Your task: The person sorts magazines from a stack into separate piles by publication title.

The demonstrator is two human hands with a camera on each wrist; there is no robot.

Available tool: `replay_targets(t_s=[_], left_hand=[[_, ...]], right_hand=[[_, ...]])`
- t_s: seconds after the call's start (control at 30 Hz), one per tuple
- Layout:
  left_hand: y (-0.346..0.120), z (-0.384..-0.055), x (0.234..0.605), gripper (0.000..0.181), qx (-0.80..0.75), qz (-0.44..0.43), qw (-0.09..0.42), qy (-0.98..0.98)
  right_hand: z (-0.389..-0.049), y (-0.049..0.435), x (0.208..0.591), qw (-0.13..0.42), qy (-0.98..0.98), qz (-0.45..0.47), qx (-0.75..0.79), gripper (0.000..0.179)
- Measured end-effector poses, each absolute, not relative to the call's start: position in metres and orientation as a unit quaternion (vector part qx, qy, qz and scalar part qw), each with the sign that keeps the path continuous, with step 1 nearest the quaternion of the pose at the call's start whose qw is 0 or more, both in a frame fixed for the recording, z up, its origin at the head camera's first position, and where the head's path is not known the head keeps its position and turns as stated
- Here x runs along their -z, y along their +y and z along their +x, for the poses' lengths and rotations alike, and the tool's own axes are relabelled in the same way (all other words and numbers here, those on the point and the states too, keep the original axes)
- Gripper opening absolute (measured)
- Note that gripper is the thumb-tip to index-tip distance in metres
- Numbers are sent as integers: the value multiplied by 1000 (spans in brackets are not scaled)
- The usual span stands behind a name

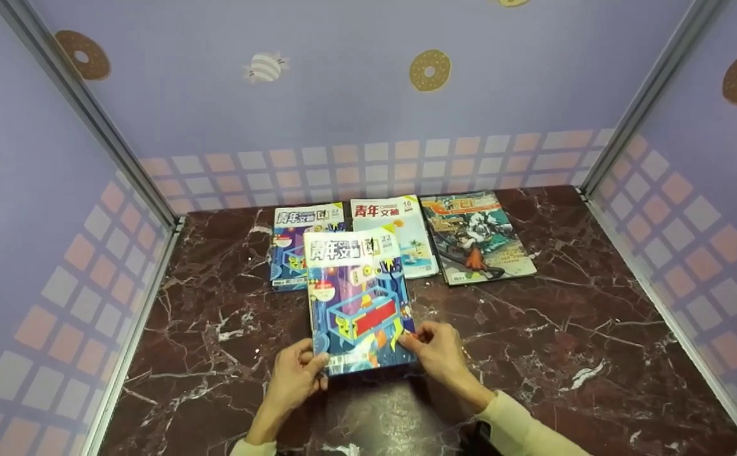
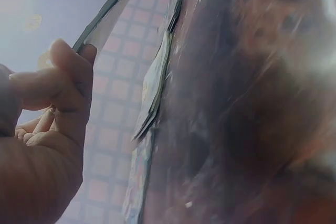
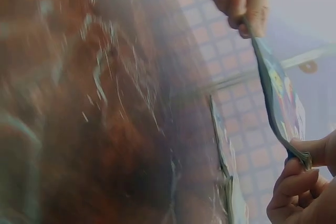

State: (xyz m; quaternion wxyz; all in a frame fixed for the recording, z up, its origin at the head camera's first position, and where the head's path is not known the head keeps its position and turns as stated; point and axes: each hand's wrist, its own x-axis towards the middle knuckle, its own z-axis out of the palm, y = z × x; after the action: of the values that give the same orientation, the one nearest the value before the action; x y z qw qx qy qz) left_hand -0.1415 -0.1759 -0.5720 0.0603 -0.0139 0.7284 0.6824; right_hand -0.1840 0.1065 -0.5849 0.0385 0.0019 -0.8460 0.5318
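Observation:
Both hands hold up a magazine with a colourful blue and purple cover, raised off the table in front of the others. At its lower left corner the left hand pinches it, thumb on the cover and fingers beneath. My right hand pinches the lower right edge the same way. From the side, in the right wrist view, the magazine appears as a thin slab between the two hands. Behind it lies a magazine with a matching cover, partly covered by the held one in the head view.
A white-topped magazine with a beach picture lies at the back middle. Right of it is a magazine with a comic-style cover. The dark red marbled table is bounded by purple patterned walls on three sides.

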Motion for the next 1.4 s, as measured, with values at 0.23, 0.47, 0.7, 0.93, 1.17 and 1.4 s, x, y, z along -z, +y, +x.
replay_targets(t_s=[0.23, 0.47, 0.7, 0.93, 1.17, 1.4], left_hand=[[-188, -172, 564, 10, -621, -27, 20, 783], [-201, -199, 560, 10, -580, -50, 5, 813], [-218, -237, 562, 9, -568, -57, 11, 821], [-229, -269, 572, 12, -521, -85, -2, 850], [-247, -301, 607, 23, -481, -82, -52, 871], [-254, -313, 607, 19, -455, -127, -78, 878]], right_hand=[[-218, 90, 584, 55, -867, 45, -494, 28], [-249, 67, 584, 54, -869, 58, -488, 26], [-283, 45, 587, 76, -877, 69, -470, 27], [-318, 27, 610, 95, -864, 96, -485, 29], [-351, 6, 639, 114, -876, 92, -460, 33], [-377, -14, 656, 93, -894, 64, -434, 42]])
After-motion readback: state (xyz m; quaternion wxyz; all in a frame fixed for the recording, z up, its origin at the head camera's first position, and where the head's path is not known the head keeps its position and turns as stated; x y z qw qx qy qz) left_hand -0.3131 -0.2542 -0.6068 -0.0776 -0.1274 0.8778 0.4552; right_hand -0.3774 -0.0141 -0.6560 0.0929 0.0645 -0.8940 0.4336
